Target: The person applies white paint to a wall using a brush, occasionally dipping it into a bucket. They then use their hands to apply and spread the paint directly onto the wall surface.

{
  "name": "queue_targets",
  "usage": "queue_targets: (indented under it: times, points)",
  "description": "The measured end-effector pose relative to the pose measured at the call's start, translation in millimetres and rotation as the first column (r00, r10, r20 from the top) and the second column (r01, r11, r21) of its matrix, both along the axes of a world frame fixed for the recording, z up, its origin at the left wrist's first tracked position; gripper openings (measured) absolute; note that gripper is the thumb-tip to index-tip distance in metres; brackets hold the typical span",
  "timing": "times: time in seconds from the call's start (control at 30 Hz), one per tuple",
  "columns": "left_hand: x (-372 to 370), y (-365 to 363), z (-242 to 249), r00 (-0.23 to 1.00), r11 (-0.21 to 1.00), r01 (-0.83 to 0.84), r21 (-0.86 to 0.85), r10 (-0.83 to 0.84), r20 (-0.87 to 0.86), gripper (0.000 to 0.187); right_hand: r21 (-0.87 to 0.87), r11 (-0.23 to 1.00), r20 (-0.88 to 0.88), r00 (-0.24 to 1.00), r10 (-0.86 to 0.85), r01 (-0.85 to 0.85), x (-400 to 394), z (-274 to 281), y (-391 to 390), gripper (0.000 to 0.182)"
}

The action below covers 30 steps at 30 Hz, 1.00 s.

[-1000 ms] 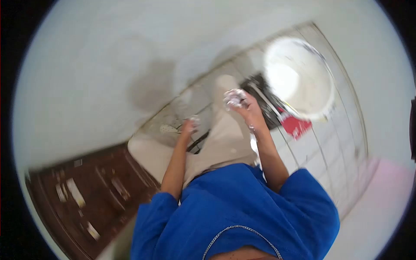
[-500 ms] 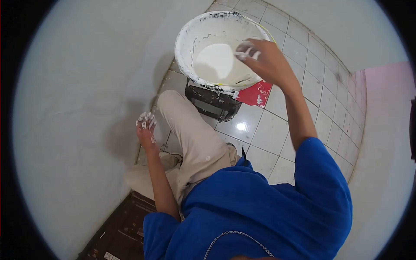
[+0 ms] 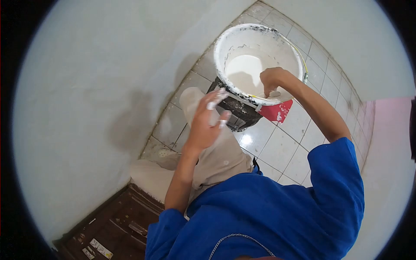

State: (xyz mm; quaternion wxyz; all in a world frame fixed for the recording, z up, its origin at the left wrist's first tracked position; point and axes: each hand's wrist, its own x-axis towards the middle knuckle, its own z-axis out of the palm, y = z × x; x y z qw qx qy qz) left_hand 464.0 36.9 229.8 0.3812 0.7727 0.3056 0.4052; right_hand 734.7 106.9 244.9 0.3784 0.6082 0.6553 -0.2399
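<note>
Toward the upper right of the frame, the right hand (image 3: 272,82) is pointing down inside the white bucket (image 3: 220,63) of paste (image 3: 245,69), fingers bent; whether it is gripping any, I cannot tell. Near the centre, the left hand (image 3: 203,129) is hovering loosely spread, holding nothing, with 2 or more fingertips showing white. Under the bucket, 1 dark stool (image 3: 239,113) is standing on tiles (image 3: 279,147). Lower left, a brown panel (image 3: 119,234) is lying.

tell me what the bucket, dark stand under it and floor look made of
Bucket: probably plastic; thin, smooth-looking white wall. Dark stand: plastic or wood, unclear; white marks obscure its finish. Floor: likely glazed ceramic tile, given joint lines, bright reflection.
</note>
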Motion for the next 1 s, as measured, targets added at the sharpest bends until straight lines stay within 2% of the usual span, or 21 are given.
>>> queue_targets:
  times: [0.1, 0.2, 0.33, 0.43, 0.53, 0.63, 0.73, 0.83, 1.0]
  points:
    - [21.2, -9.5, 1.8, 0.991, 0.995, 0.058, 0.079, -0.048, -0.124, 0.043, -0.034, 0.997, 0.011, 0.997, 0.071, -0.07, 7.4, -7.8, 0.2, 0.033]
    - [29.6, -15.1, -6.4, 0.986, 0.994, 0.097, 0.054, -0.088, -0.143, 0.048, -0.026, 1.0, -0.051, 0.999, 0.009, -0.01, 15.4, -0.9, -4.8, 0.031]
    - [32.0, -19.1, -13.6, 0.977, 0.991, 0.124, 0.052, -0.113, -0.182, 0.052, 0.118, 0.989, -0.142, 0.987, -0.076, 0.094, 17.7, 19.0, -18.3, 0.03]
    - [31.1, -17.4, -17.1, 0.974, 0.988, 0.139, 0.06, -0.126, -0.186, 0.051, 0.17, 0.977, -0.066, 0.991, -0.119, 0.129, 12.5, 46.7, -32.1, 0.022]
    - [27.5, -14.3, -17.0, 0.954, 0.987, 0.139, 0.085, -0.11, -0.279, 0.052, 0.367, 0.928, -0.142, 0.99, -0.014, 0.066, 34.3, 36.7, -60.2, 0.027]
    - [26.8, -14.1, -12.3, 0.932, 0.989, 0.121, 0.079, -0.086, -0.351, 0.052, 0.629, 0.77, -0.113, 0.993, -0.042, 0.104, 24.4, 51.2, -105.1, 0.033]
    - [27.1, -16.7, -13.5, 0.927, 0.993, 0.104, 0.062, -0.074, -0.369, 0.053, 0.662, 0.658, -0.271, 0.933, -0.237, 0.359, 3.9, 75.7, -130.7, 0.036]
    - [26.3, -16.9, -14.7, 0.931, 0.992, 0.104, 0.071, -0.072, -0.359, 0.055, 0.711, 0.501, -0.386, 0.87, -0.308, 0.493, -5.4, 71.8, -150.7, 0.034]
    - [27.7, -18.3, -19.1, 0.934, 0.991, 0.103, 0.082, -0.068, -0.35, 0.056, 0.74, 0.343, -0.491, 0.813, -0.311, 0.578, -11.0, 65.6, -165.1, 0.033]
